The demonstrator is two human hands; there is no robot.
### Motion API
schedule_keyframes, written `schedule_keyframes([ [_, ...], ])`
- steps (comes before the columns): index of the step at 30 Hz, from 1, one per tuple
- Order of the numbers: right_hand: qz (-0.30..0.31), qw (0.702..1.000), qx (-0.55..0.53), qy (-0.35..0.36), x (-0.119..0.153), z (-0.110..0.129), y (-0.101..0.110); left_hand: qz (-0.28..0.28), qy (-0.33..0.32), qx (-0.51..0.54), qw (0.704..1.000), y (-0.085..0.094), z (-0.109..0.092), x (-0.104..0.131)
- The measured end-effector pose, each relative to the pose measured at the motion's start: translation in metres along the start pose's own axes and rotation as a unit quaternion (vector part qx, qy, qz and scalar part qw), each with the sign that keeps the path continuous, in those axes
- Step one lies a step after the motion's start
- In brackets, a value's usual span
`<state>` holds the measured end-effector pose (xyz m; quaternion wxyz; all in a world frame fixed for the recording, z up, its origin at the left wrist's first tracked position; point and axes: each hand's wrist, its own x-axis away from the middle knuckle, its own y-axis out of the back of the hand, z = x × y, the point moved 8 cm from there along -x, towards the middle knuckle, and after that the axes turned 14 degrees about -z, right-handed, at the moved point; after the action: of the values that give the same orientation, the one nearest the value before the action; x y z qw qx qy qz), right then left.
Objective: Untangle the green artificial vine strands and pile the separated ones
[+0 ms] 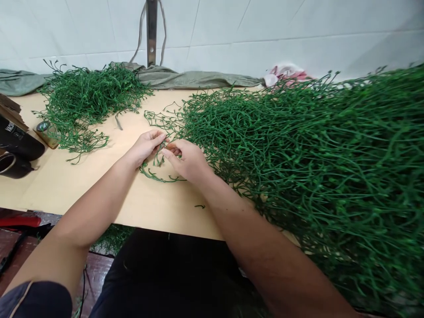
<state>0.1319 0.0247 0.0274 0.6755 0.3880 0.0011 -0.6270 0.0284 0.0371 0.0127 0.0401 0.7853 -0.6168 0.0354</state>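
Note:
My left hand (149, 146) and my right hand (186, 160) meet over the middle of the table, both with fingers pinched on a thin green plastic stem (160, 160). Its branching lower end hangs down between them. Just below, a curved green sprig (159, 177) lies on the tabletop under my hands. A huge heap of long green stems (298, 145) fills the right side and reaches close to my right hand. Back on the left sits a smaller pile of green stems (92, 95). My fingers partly hide where the held stem is gripped.
On the pale tabletop (132, 203), a black flask (20, 137) and a dark mug (13, 164) stand at the left edge. Green cloth (198, 79) runs along the tiled wall, with a pink-and-white cloth (285, 74) at the back. A metal upright (151, 33) rises behind.

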Motion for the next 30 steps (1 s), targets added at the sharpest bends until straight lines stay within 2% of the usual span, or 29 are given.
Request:
schedule_keyframes([
  [6,0.028,0.999,-0.012,-0.037,0.0,-0.008,-0.001,0.022,0.01,0.026,0.999,-0.002,0.003,0.001],
  [10,0.044,0.998,-0.041,0.0,0.002,0.005,0.002,0.005,-0.006,0.034,0.999,0.0,0.002,-0.003],
  [12,0.073,0.994,-0.068,0.044,0.009,0.022,0.001,-0.04,-0.004,0.03,0.999,0.007,0.002,-0.01],
  [15,0.178,0.967,-0.123,0.135,0.031,0.056,-0.01,-0.157,0.005,0.041,0.987,0.029,0.002,-0.02],
  [17,0.214,0.951,-0.147,0.166,0.041,0.07,-0.014,-0.19,0.005,0.064,0.98,0.039,0.002,-0.024],
  [19,0.174,0.964,-0.144,0.137,0.034,0.065,-0.01,-0.168,-0.001,0.08,0.983,0.04,0.001,-0.026],
  [21,0.074,0.988,-0.121,0.063,0.015,0.04,0.005,-0.129,-0.007,0.078,0.989,0.036,0.001,-0.025],
  [23,-0.05,0.996,-0.07,-0.001,-0.001,0.007,0.029,-0.098,-0.014,0.066,0.993,0.032,0.001,-0.024],
  [25,-0.167,0.986,0.018,-0.019,-0.01,-0.021,0.057,-0.084,-0.018,0.059,0.995,0.029,0.001,-0.022],
  [27,-0.25,0.96,0.123,-0.003,-0.012,-0.036,0.079,-0.075,-0.017,0.062,0.995,0.026,0.001,-0.022],
  [28,-0.274,0.947,0.164,0.009,-0.011,-0.039,0.085,-0.071,-0.015,0.065,0.995,0.025,0.002,-0.021],
  [30,-0.285,0.937,0.199,0.032,-0.01,-0.037,0.085,-0.06,-0.009,0.072,0.996,0.021,0.002,-0.018],
])
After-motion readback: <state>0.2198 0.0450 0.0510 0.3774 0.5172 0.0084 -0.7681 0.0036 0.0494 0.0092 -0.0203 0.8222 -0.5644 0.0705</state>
